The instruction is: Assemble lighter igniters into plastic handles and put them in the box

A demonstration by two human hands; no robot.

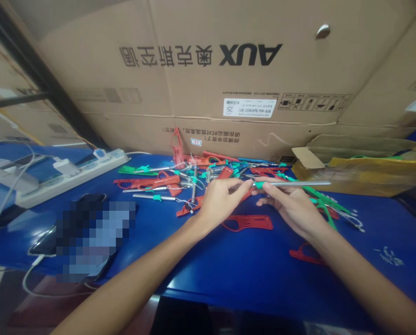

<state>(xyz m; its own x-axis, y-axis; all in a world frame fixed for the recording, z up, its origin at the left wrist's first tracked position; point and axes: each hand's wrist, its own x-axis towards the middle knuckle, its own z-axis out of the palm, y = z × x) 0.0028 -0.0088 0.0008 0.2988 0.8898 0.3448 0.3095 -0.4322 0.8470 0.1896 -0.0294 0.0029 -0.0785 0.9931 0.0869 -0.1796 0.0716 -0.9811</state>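
A cardboard carton panel (194, 79) stands behind the bench (201, 274). Against its foot, a heap of looped pieces and rods (166, 180) spreads across the bench's middle rear. Left of the heap lies a power strip (85, 174), with two phones (101, 239) side by side before it. An open box (354, 174) sits at the right rear. Before the heap, a rod (298, 183) spans from left hand (225, 195) to right hand (293, 204); one loose looped piece (258, 222) lies between the forearms, another (302, 253) partly beneath the right forearm.
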